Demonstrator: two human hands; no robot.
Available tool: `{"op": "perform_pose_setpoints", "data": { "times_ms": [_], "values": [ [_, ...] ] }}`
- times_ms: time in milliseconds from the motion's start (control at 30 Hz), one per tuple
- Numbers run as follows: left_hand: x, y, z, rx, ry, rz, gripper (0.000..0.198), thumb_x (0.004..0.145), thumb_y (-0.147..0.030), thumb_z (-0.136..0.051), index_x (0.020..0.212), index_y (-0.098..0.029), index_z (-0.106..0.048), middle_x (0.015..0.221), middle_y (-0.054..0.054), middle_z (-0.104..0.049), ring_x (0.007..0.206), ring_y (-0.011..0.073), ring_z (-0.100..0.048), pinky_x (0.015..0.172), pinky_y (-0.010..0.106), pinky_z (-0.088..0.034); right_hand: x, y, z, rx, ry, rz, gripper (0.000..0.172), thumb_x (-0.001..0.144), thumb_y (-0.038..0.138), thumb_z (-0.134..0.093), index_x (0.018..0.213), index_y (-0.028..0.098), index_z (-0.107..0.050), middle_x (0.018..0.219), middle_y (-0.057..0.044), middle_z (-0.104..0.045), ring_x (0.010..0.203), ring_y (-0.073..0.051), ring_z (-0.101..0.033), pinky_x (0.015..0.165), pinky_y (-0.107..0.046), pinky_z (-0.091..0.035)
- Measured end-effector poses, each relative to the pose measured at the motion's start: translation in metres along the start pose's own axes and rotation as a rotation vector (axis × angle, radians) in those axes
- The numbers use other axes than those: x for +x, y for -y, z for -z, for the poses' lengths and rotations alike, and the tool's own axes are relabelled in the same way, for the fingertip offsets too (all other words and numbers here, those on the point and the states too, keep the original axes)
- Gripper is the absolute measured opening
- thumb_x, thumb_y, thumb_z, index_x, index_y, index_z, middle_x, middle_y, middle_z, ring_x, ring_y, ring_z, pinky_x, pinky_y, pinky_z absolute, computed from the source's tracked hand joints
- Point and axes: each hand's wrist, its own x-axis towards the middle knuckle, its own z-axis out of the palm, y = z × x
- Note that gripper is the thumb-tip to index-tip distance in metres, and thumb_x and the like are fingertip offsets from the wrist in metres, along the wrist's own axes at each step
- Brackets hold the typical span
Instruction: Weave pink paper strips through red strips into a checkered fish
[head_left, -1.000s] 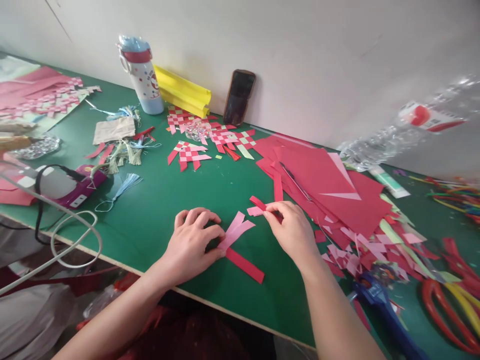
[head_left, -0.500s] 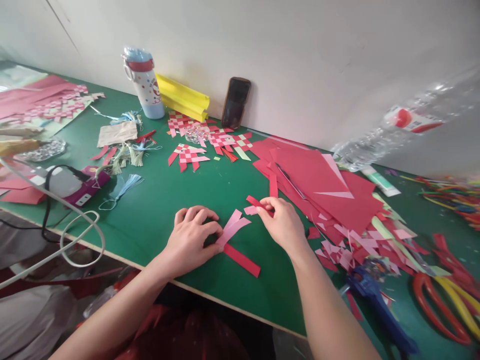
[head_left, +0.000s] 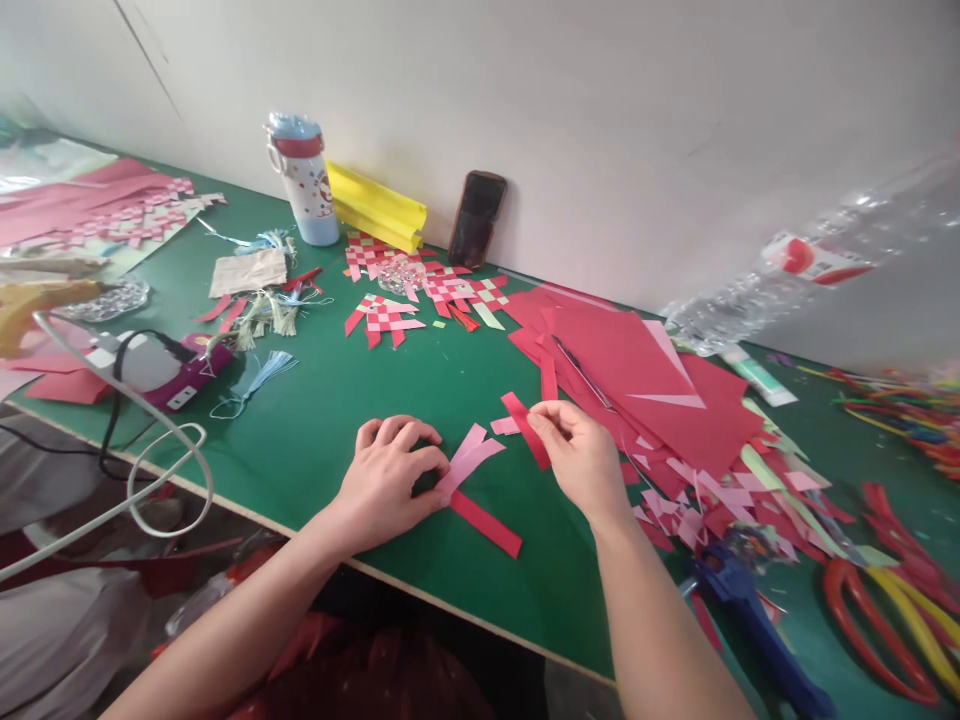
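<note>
Within right grip point(head_left: 585, 455), red strip point(head_left: 523, 424), bottle-label point(head_left: 816, 260) blurred

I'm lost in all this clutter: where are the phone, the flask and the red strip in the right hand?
Phone point(head_left: 478, 217), head view: on its dark screen.
Flask point(head_left: 306, 188), head view: on its white body.
Red strip point(head_left: 526, 430), head view: on its middle.

Left hand point(head_left: 390, 482) on pink strips point(head_left: 474, 459), red strip point(head_left: 518, 412) in right hand point(head_left: 585, 455) (green tabletop point(head_left: 375, 385) below)
</note>
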Motion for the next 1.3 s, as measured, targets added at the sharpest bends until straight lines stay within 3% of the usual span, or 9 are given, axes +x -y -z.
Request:
{"op": "perform_pose_setpoints", "data": {
  "times_ms": [167, 367, 533, 867, 1067, 1300],
  "values": [
    [0.000, 0.000, 0.000, -0.006, -0.004, -0.003, 0.011, 0.081, -0.033, -0.071, 0.091, -0.029, -0.067, 0.120, 0.002, -0.061, 0.119, 0.0269, -0.046, 0.101, 0.050, -0.028, -0.002, 0.006, 0.003, 0.052, 0.049, 0.019, 0.026, 0.089, 0.045, -0.055, 0.085, 0.021, -0.064, 0.071, 0.000, -0.064, 0.062, -0.015, -0.056, 0.061, -0.027, -0.044],
    [0.000, 0.001, -0.001, -0.003, -0.006, -0.003, 0.013, 0.081, -0.035, -0.072, 0.092, -0.029, -0.067, 0.121, 0.001, -0.061, 0.120, 0.0277, -0.046, 0.101, 0.050, -0.026, -0.008, 0.020, 0.009, 0.158, 0.184, 0.082, 0.025, 0.089, 0.043, -0.058, 0.078, 0.021, -0.063, 0.103, -0.007, -0.064, 0.092, -0.020, -0.061, 0.074, -0.031, -0.048],
    [-0.001, 0.001, -0.002, -0.002, -0.002, 0.006, 0.015, 0.080, -0.035, -0.073, 0.092, -0.029, -0.066, 0.121, -0.001, -0.060, 0.121, 0.0271, -0.046, 0.101, 0.049, -0.025, -0.015, 0.023, 0.014, 0.298, 0.294, 0.053, 0.025, 0.090, 0.044, -0.059, 0.080, 0.022, -0.063, 0.105, -0.006, -0.060, 0.100, -0.021, -0.058, 0.082, -0.033, -0.044],
    [-0.001, 0.000, -0.001, -0.010, -0.006, 0.003, 0.014, 0.081, -0.032, -0.073, 0.092, -0.029, -0.066, 0.120, 0.000, -0.060, 0.121, 0.0264, -0.046, 0.101, 0.049, -0.025, -0.017, 0.027, 0.019, 0.306, 0.316, 0.042, 0.024, 0.090, 0.043, -0.060, 0.077, 0.023, -0.062, 0.097, -0.003, -0.057, 0.094, -0.020, -0.056, 0.076, -0.032, -0.043],
    [0.000, 0.000, -0.001, -0.015, -0.011, 0.002, 0.011, 0.081, -0.032, -0.072, 0.090, -0.029, -0.065, 0.119, 0.000, -0.060, 0.120, 0.0259, -0.047, 0.101, 0.049, -0.025, -0.018, 0.028, 0.022, 0.307, 0.312, 0.059, 0.022, 0.090, 0.041, -0.060, 0.078, 0.024, -0.062, 0.101, -0.003, -0.057, 0.100, -0.021, -0.056, 0.082, -0.033, -0.043],
    [0.000, -0.001, -0.001, -0.011, -0.015, 0.004, 0.012, 0.081, -0.033, -0.072, 0.091, -0.029, -0.065, 0.119, 0.000, -0.060, 0.121, 0.0262, -0.047, 0.101, 0.049, -0.025, -0.017, 0.033, 0.018, 0.232, 0.306, 0.095, 0.020, 0.091, 0.037, -0.059, 0.076, 0.024, -0.062, 0.096, -0.003, -0.059, 0.092, -0.019, -0.055, 0.080, -0.033, -0.042]
  ]
}}
